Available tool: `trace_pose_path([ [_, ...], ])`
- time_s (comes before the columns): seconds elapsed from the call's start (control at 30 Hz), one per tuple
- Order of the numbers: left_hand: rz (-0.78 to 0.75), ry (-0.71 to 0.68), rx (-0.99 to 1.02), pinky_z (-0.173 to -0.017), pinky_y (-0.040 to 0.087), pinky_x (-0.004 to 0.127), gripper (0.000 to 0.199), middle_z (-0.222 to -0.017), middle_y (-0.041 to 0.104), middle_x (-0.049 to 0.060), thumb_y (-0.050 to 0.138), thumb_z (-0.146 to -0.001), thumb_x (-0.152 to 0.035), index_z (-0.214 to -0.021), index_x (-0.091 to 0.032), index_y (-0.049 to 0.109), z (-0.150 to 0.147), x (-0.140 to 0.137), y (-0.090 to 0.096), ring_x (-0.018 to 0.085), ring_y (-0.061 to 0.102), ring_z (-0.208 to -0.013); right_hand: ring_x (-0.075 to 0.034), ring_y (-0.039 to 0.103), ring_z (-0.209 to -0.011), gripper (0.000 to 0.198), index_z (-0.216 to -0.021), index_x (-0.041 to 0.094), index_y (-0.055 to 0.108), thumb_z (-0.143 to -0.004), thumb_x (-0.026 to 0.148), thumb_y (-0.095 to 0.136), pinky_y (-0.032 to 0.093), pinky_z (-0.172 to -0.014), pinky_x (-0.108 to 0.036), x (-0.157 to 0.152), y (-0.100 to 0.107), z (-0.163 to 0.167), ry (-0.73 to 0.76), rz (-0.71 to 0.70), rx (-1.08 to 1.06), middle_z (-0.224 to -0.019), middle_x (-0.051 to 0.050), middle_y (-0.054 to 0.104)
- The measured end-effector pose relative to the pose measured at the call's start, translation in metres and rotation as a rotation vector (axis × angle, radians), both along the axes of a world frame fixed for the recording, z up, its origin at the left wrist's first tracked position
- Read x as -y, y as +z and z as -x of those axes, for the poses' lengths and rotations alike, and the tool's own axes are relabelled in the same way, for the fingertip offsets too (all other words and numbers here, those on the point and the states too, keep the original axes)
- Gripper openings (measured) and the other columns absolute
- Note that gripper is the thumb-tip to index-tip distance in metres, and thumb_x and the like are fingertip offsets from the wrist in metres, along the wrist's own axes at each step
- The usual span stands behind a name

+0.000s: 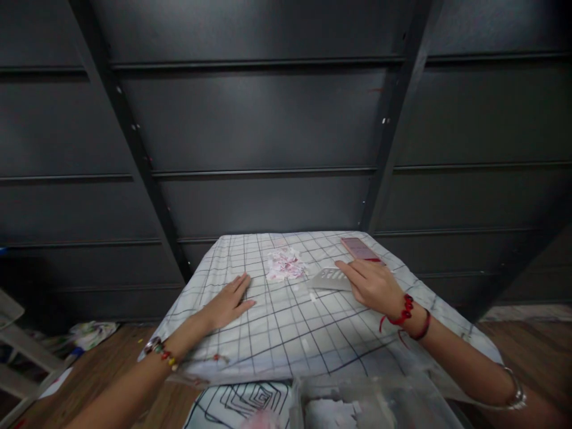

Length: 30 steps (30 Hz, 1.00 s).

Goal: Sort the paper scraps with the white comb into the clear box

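Observation:
My left hand (229, 304) rests flat on the checked tablecloth (286, 322), fingers stretched out and holding nothing. My right hand (373, 285) grips a pale, flat tool with slots (331, 278), perhaps a slotted turner; its handle is hidden in my fingers. Its broad end is low over the cloth, just right of a pile of torn paper scraps (286, 263), white with pink and red marks. A few loose white scraps lie between the pile and the tool. Behind my right hand is a pink phone (360, 249), partly covered by that hand.
A clear plastic box (379, 387) with white paper pieces stands at the table's near edge. Beside it lies a black-patterned white fabric (250, 402). A dark panelled wall (268, 125) rises behind the table. To the left are a white frame (27, 357) and a crumpled cloth (93, 335) on the wooden floor.

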<state>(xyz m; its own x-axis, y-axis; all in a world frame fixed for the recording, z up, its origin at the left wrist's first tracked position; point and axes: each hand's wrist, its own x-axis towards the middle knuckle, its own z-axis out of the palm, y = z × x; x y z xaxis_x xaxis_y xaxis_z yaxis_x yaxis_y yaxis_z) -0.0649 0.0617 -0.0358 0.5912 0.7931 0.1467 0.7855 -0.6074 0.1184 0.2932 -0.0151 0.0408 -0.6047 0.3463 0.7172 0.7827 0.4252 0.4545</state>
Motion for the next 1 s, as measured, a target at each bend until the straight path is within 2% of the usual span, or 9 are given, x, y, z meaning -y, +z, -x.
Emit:
trace_pose_path([
  [0.13,-0.024,0.004,-0.004,-0.104,0.023,0.038,0.063,-0.141,0.028,0.011,0.029,-0.087,-0.055,-0.136,-0.015,0.025,0.016,0.026,0.003,0.024,0.025,-0.128,-0.015,0.048,-0.058,0.031,-0.092,0.012,0.061,-0.069,0.003,0.042,0.034,-0.053,-0.028,0.012,0.003,0.011,-0.128,-0.007,-0.016,-0.062,-0.005,0.056],
  [0.3,-0.073,0.046,0.031,-0.103,0.027,0.038,0.058,-0.135,0.038,0.012,0.026,-0.089,-0.052,-0.132,-0.013,0.032,0.015,0.035,0.004,0.023,0.031,-0.126,-0.016,0.051,-0.057,0.031,-0.089,0.011,0.060,-0.064,0.000,0.045,0.033,-0.050,-0.028,0.024,0.000,0.029,-0.286,0.136,0.041,-0.062,-0.006,0.059],
  [0.5,-0.096,0.041,0.045,-0.102,0.028,0.037,0.056,-0.133,0.040,0.013,0.028,-0.089,-0.050,-0.129,-0.011,0.037,0.015,0.034,0.003,0.023,0.034,-0.124,-0.016,0.053,-0.058,0.030,-0.089,0.011,0.060,-0.066,0.000,0.045,0.034,-0.051,-0.027,0.040,0.003,0.058,-0.190,0.185,0.039,-0.064,-0.005,0.060],
  [0.67,-0.115,0.043,0.082,-0.101,0.030,0.037,0.052,-0.130,0.045,0.012,0.030,-0.090,-0.047,-0.127,-0.013,0.040,0.016,0.036,0.003,0.023,0.039,-0.121,-0.016,0.053,-0.065,0.032,-0.096,0.012,0.058,-0.071,0.000,0.042,0.035,-0.054,-0.026,0.024,0.010,0.071,-0.249,0.239,0.056,-0.070,-0.006,0.061],
  [0.8,-0.122,0.039,0.073,-0.101,0.030,0.037,0.052,-0.130,0.045,0.013,0.029,-0.091,-0.046,-0.126,-0.010,0.042,0.016,0.036,0.003,0.022,0.039,-0.121,-0.017,0.054,-0.067,0.032,-0.098,0.011,0.058,-0.074,0.001,0.041,0.036,-0.055,-0.027,0.013,0.006,0.075,-0.270,0.317,0.098,-0.072,-0.006,0.061],
  [1.0,-0.118,0.018,0.052,-0.102,0.028,0.036,0.049,-0.131,0.044,0.010,0.032,-0.090,-0.045,-0.125,-0.013,0.045,0.016,0.038,0.005,0.021,0.037,-0.123,-0.015,0.052,-0.064,0.032,-0.098,0.011,0.058,-0.073,0.001,0.041,0.036,-0.057,-0.026,0.026,-0.001,0.069,-0.124,0.245,0.075,-0.068,-0.005,0.059],
])
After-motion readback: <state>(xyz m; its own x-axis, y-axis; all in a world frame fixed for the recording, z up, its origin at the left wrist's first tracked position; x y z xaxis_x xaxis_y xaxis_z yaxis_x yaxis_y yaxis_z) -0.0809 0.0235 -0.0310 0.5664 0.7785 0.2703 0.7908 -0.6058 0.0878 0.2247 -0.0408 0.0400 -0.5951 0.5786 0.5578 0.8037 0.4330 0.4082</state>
